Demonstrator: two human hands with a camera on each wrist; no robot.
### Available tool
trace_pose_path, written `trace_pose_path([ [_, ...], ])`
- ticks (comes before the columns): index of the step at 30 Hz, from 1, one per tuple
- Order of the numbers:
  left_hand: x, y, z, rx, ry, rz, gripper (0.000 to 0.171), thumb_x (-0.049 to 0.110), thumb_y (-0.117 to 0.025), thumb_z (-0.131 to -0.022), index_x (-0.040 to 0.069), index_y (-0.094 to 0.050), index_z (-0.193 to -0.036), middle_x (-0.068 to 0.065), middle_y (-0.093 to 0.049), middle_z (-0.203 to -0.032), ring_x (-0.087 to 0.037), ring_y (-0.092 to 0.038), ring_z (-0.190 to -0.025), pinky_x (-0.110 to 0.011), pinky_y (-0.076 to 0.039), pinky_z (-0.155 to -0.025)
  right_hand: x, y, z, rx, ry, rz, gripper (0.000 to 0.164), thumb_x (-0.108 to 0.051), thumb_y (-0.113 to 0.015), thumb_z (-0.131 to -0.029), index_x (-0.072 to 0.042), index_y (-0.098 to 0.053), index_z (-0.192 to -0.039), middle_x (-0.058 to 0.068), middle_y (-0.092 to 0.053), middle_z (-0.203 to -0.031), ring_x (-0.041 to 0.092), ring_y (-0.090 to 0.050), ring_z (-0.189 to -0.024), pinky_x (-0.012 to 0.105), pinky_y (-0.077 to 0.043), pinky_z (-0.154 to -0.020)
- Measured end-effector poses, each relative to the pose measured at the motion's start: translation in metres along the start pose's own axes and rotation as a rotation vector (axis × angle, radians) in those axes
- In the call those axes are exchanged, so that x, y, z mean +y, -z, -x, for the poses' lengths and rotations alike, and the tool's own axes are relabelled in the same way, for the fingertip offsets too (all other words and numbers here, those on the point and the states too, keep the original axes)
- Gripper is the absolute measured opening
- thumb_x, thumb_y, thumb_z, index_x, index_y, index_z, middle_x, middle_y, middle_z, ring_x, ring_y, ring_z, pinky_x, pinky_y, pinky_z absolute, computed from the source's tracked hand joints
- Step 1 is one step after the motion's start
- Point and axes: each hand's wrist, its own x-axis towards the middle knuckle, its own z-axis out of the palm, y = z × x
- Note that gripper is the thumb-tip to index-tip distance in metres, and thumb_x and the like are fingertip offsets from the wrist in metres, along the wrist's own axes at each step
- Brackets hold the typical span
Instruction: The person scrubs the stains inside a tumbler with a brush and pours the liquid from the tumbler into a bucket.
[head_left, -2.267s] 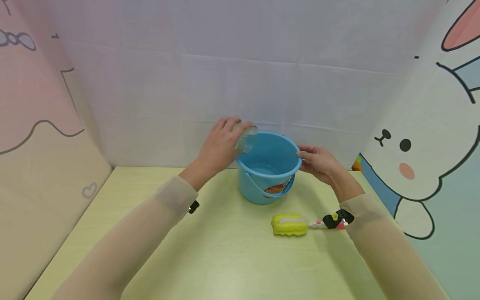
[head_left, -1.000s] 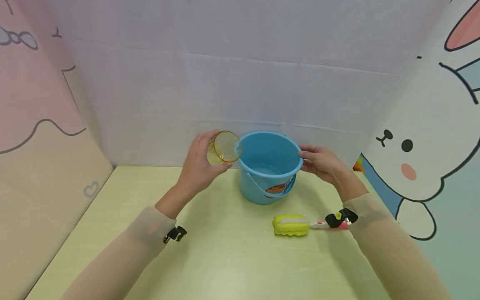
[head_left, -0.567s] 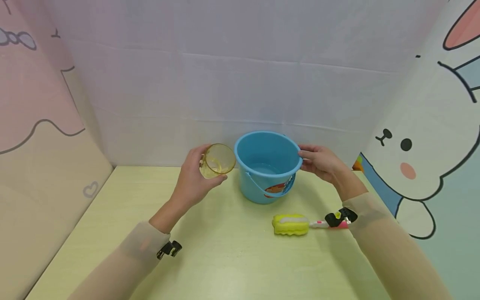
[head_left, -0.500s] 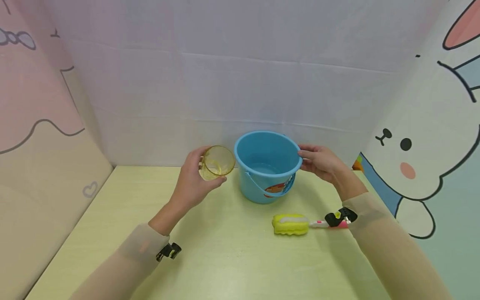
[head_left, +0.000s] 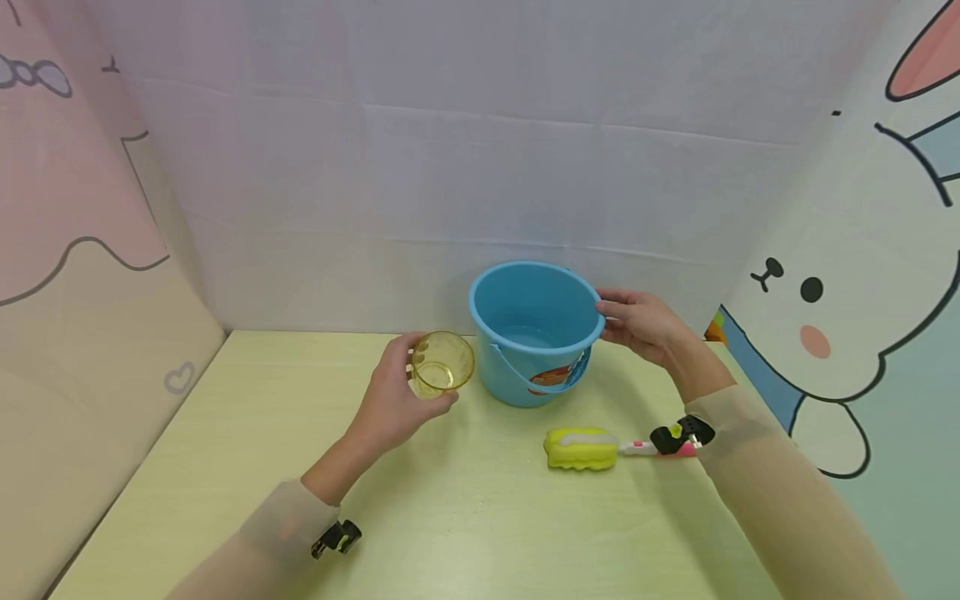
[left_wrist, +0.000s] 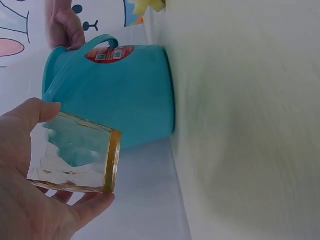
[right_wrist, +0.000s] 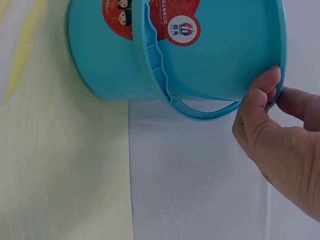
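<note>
My left hand (head_left: 392,402) holds a clear amber-tinted glass cup (head_left: 444,363), thumb on the near side and fingers round the far side. In the left wrist view the cup's thick amber base (left_wrist: 112,161) faces the table with a gap between them. Just right of the cup stands a blue plastic bucket (head_left: 517,371), upright, its handle hanging down in front and a little clear liquid showing at the bottom. My right hand (head_left: 641,327) pinches the bucket's right rim between thumb and fingers, as the right wrist view shows from close up.
A bottle brush with a yellow sponge head (head_left: 581,450) lies on the pale yellow table (head_left: 450,517) in front of the bucket, its handle partly behind my right wristband. A white cloth wall (head_left: 360,208) closes the back, with printed cloths at both sides.
My left hand has brought the cup from its tilt over the bucket's rim leftward and down beside the bucket, turning it more upright. The right hand and bucket have stayed put.
</note>
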Motion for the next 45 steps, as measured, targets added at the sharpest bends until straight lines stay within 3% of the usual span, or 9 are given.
trace_pose_path([
  [5, -0.005, -0.006, 0.012, -0.041, 0.063, 0.011, 0.094, 0.020, -0.095, -0.077, 0.004, -0.041, -0.152, -0.014, -0.053, -0.144, -0.036, -0.056, -0.128, -0.053, -0.053, -0.105, 0.001, 0.000, 0.000, -0.013, 0.009, -0.003, 0.059, -0.017, -0.054, -0.113, 0.005, -0.032, -0.163, 0.022, -0.057, -0.141, 0.016, -0.073, -0.099, 0.028, -0.061, -0.087],
  [14, -0.010, -0.016, 0.026, -0.097, 0.108, 0.017, 0.094, 0.022, -0.096, -0.076, 0.006, -0.042, -0.151, -0.016, -0.055, -0.143, -0.035, -0.059, -0.127, -0.049, -0.056, -0.102, 0.001, 0.001, -0.001, -0.018, 0.008, -0.008, 0.057, -0.016, -0.053, -0.113, 0.004, -0.033, -0.162, 0.020, -0.058, -0.140, 0.017, -0.073, -0.101, 0.027, -0.061, -0.087],
  [26, -0.011, -0.025, 0.038, -0.142, 0.124, 0.010, 0.093, 0.023, -0.099, -0.074, 0.006, -0.047, -0.149, -0.008, -0.060, -0.136, -0.032, -0.062, -0.123, -0.043, -0.058, -0.098, 0.003, 0.003, -0.002, -0.010, 0.004, -0.020, 0.055, -0.016, -0.051, -0.114, 0.003, -0.034, -0.163, 0.025, -0.052, -0.147, 0.020, -0.072, -0.105, 0.027, -0.061, -0.087],
  [35, -0.013, -0.030, 0.044, -0.160, 0.119, 0.012, 0.093, 0.023, -0.100, -0.072, 0.005, -0.049, -0.148, -0.011, -0.062, -0.133, -0.029, -0.065, -0.115, -0.040, -0.059, -0.093, 0.003, 0.003, -0.001, -0.020, 0.011, -0.017, 0.057, -0.016, -0.052, -0.113, 0.004, -0.032, -0.163, 0.020, -0.057, -0.141, 0.019, -0.073, -0.104, 0.026, -0.061, -0.086],
  [45, -0.013, -0.033, 0.049, -0.182, 0.121, 0.020, 0.093, 0.024, -0.100, -0.072, 0.006, -0.049, -0.147, -0.014, -0.062, -0.133, -0.029, -0.066, -0.112, -0.039, -0.060, -0.092, 0.004, 0.004, -0.001, -0.009, -0.001, -0.016, 0.055, -0.015, -0.051, -0.114, 0.002, -0.033, -0.163, 0.024, -0.052, -0.146, 0.019, -0.072, -0.104, 0.026, -0.061, -0.086],
])
